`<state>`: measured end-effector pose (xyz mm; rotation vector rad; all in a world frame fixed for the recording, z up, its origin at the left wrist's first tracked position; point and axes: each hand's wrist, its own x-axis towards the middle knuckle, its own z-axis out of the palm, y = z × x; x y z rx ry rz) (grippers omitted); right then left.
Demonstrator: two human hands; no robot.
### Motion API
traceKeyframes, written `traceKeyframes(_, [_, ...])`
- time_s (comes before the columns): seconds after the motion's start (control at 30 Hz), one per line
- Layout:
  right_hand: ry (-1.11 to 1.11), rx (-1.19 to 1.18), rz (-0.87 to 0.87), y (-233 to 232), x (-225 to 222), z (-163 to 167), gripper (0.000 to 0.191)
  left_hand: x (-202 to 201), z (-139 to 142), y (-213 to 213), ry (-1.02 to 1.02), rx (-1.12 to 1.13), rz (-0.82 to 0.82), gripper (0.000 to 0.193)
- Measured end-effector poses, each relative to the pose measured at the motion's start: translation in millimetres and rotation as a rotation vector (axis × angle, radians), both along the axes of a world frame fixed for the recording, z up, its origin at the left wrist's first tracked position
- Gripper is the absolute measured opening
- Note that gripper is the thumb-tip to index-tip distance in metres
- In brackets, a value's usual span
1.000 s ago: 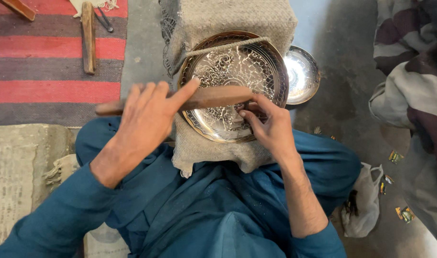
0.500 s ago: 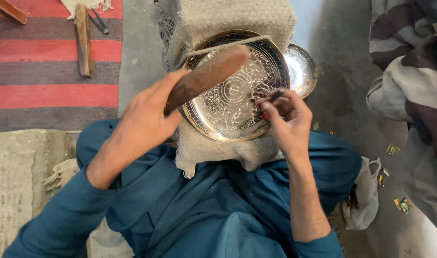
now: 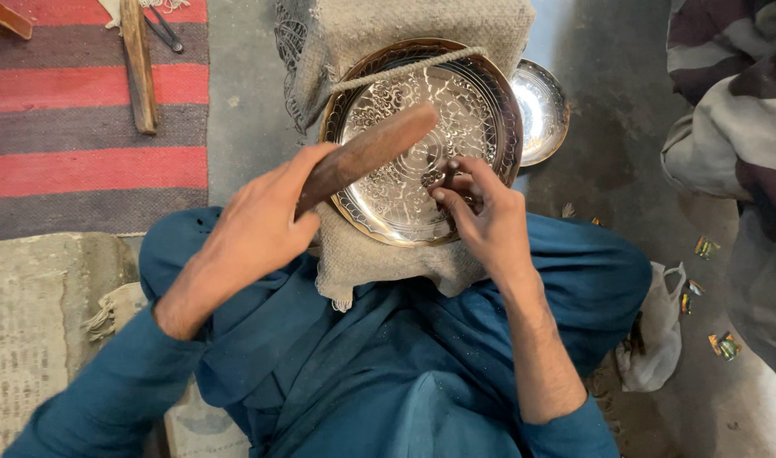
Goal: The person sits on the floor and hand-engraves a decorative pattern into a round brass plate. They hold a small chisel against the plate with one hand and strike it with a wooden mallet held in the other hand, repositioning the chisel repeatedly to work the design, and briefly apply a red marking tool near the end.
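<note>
Nearest, the person sits in teal clothing, with both forearms reaching toward twelve o'clock. The left hand (image 3: 256, 233) has its fingers wrapped around the lower end of a brown wooden mallet (image 3: 367, 154), whose head slants toward one o'clock above the engraved metal plate (image 3: 422, 140). The right hand (image 3: 488, 222) rests on the plate's four o'clock side, its fingers bunched and pinching a small dark tool (image 3: 450, 174) whose shape I cannot make out. The round, shiny plate lies on a coarse grey cloth (image 3: 379, 263) over the lap, with a cord (image 3: 405, 69) crossing its upper rim. Just beyond at two o'clock, a smaller plain metal dish (image 3: 542, 110) sits partly tucked behind the plate. At four o'clock small shiny green and gold wrappers (image 3: 722, 344) lie scattered on the concrete floor beside a white bag (image 3: 659, 331). Farther off at ten o'clock, a wooden stick (image 3: 139, 64) and dark pliers (image 3: 163, 30) lie on a red and grey striped rug (image 3: 83, 170).
</note>
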<state>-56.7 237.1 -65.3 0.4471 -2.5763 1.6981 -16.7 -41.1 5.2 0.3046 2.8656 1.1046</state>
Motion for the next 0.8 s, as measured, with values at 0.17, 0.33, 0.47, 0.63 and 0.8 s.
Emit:
traceKeyframes(0.17, [0.024, 0.052, -0.077, -3.4, 3.4, -1.6, 0.034, -5.9, 7.3, -3.8, 0.155, -0.176, -0.019, 0.069])
traceKeyframes(0.33, [0.028, 0.075, -0.088, -4.3, 4.4, -2.2, 0.033, -7.0, 7.0, -0.5, 0.249, -0.106, -0.046, 0.072])
traceKeyframes(0.47, [0.045, 0.095, -0.095, -4.2, 4.7, -3.4, 0.036, -7.4, 1.2, 1.7, 0.375, -0.293, -0.109, 0.074])
traceKeyframes(0.63, [0.058, 0.071, -0.117, -5.9, 5.2, -5.9, 0.036, -8.4, -4.9, 0.1, 0.410, -0.246, -0.119, 0.076])
traceKeyframes(0.8, [0.012, 0.026, -0.107, -5.7, 4.9, -5.9, 0.034, -8.9, -6.8, 0.6, 0.316, -0.168, -0.070, 0.076])
